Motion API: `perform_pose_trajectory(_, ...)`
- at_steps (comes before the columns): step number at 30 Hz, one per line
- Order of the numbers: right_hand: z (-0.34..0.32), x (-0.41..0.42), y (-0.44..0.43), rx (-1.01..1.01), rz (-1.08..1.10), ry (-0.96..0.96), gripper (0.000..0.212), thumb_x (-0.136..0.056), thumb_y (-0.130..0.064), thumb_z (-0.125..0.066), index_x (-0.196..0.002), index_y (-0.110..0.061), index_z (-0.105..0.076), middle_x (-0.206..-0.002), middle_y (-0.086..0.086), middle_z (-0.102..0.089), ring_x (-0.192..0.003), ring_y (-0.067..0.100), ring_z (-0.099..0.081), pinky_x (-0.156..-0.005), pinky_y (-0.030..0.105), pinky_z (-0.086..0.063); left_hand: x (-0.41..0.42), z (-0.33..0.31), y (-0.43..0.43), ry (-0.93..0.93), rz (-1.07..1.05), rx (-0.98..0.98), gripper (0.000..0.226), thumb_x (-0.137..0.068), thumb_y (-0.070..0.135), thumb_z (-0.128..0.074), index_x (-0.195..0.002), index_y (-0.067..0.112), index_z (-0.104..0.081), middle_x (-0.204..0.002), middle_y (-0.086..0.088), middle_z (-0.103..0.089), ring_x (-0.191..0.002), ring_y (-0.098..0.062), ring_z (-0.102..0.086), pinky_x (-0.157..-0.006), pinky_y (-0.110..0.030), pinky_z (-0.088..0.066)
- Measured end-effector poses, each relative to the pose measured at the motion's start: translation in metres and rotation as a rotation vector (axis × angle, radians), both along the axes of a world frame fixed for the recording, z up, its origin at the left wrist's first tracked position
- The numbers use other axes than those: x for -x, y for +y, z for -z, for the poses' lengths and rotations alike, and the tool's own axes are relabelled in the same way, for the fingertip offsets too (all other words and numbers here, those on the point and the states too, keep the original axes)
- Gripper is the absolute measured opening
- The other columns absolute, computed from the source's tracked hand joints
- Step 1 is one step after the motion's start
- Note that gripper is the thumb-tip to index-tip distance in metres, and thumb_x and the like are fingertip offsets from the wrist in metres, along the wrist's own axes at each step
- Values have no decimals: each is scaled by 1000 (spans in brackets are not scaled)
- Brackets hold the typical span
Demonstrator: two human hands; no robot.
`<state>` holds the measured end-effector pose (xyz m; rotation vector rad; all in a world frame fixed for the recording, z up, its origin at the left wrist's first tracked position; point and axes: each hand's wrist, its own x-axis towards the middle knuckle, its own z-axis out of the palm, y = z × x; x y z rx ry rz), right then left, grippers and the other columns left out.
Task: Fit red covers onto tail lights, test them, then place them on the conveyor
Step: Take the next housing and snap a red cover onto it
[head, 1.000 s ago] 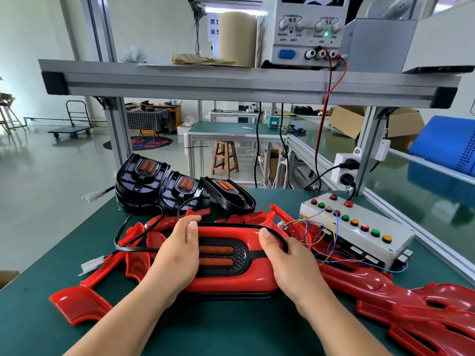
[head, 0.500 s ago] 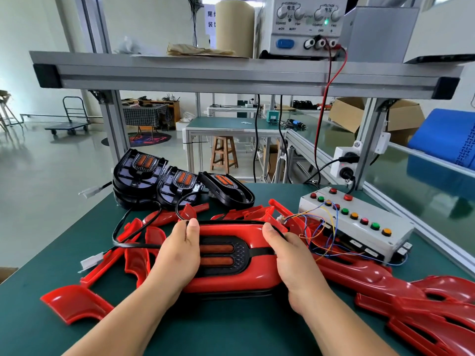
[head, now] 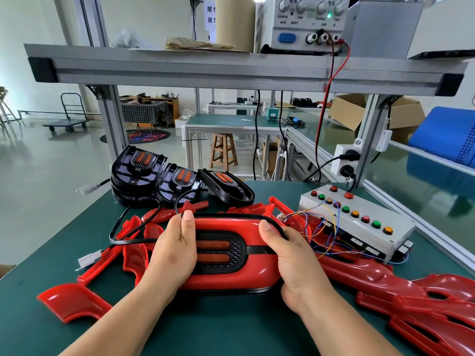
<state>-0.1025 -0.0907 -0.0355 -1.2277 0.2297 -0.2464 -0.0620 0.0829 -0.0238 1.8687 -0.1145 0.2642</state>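
Note:
A tail light with a red cover (head: 226,274) on it lies flat on the green table (head: 231,327) in front of me. Two orange lamp strips show in its dark centre. My left hand (head: 174,253) grips its left end, thumb on top. My right hand (head: 293,258) grips its right end, thumb over the black rim. Its black cable (head: 120,227) loops off to the left and ends in a white plug (head: 88,258). Three bare black tail lights (head: 177,179) lean together at the back of the table.
Loose red covers (head: 421,312) lie piled at the right, more at the left (head: 72,301). A white test box (head: 359,222) with coloured buttons and loose wires sits at the right. A power supply (head: 308,24) stands on the shelf above. The conveyor (head: 437,186) runs along the right.
Both hands keep their grip on the covered tail light and have barely moved. The view has tilted slightly.

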Motion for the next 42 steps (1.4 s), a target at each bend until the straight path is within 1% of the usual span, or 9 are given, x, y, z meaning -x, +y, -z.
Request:
perform_pose_trajectory(5,4,-2,3,170,142,-91,48,-65,-58,-74,-92,-19,-66,-96,10,-72,-93,34,-68,-86,55,-55,0,3,-6,-15,-73,-42,61,-89,63,-20,-90,10,-49,-82,-13,-63,-74,-28,-60,-70,-46,-50)
perform_pose_trajectory(9,2,-3,2,153,123,-108,43,-66,-58,-72,-90,-23,-66,-99,14,-70,-87,31,-67,-84,59,-54,-3,3,-6,-65,-115,-65,50,-97,53,-27,-78,11,-45,-70,-3,-53,-63,-17,-46,-57,-34,-39)
perform_pose_trajectory(15,3,-5,0,271,156,-73,37,-78,-53,-67,-86,-18,-63,-87,7,-66,-73,20,-63,-57,37,-56,-9,9,-6,-2,-100,-104,49,-99,52,-27,-80,11,-47,-77,-4,-58,-69,-19,-52,-62,-36,-43)
perform_pose_trajectory(21,6,-5,-15,759,85,155,55,-84,-69,-40,-106,-25,-62,-106,-2,-67,-102,20,-61,-94,40,-48,-11,17,-2,-4,-31,-194,22,-101,46,-27,-107,34,-44,-83,2,-61,-76,-18,-61,-70,-36,-52)
perform_pose_trajectory(24,3,-3,-16,831,48,182,55,-88,-68,-34,-111,-24,-59,-112,1,-65,-107,22,-59,-94,38,-45,-9,15,0,5,-5,-231,24,-101,47,-24,-98,34,-44,-82,-2,-62,-77,-22,-61,-76,-42,-53)
perform_pose_trajectory(27,3,-3,-16,908,45,206,58,-92,-65,-30,-124,-24,-56,-118,2,-64,-112,23,-57,-93,35,-43,-6,13,1,-14,9,-278,27,-99,49,-23,-98,31,-44,-75,-4,-61,-68,-20,-57,-63,-33,-47)
perform_pose_trajectory(35,4,-1,-9,1078,70,146,43,-94,-61,-12,-113,-39,-43,-93,-5,-59,-101,27,-60,-76,33,-38,-5,10,-3,-34,-1,-363,24,-101,45,-24,-99,27,-40,-63,-1,-54,-54,-16,-49,-49,-30,-34)
perform_pose_trajectory(39,0,-8,-6,1014,131,213,55,-99,-54,-10,-122,-25,-51,-115,5,-64,-114,30,-56,-81,34,-35,-3,10,-4,-45,5,-376,23,-101,45,-24,-96,29,-39,-56,2,-51,-48,-13,-46,-45,-27,-34)
perform_pose_trajectory(42,1,-9,-1,1068,175,229,53,-100,-53,-10,-116,-23,-50,-109,5,-64,-109,32,-58,-80,37,-38,-3,10,-5,-43,-6,-381,23,-101,45,-24,-100,29,-40,-58,2,-52,-49,-13,-48,-45,-27,-31)
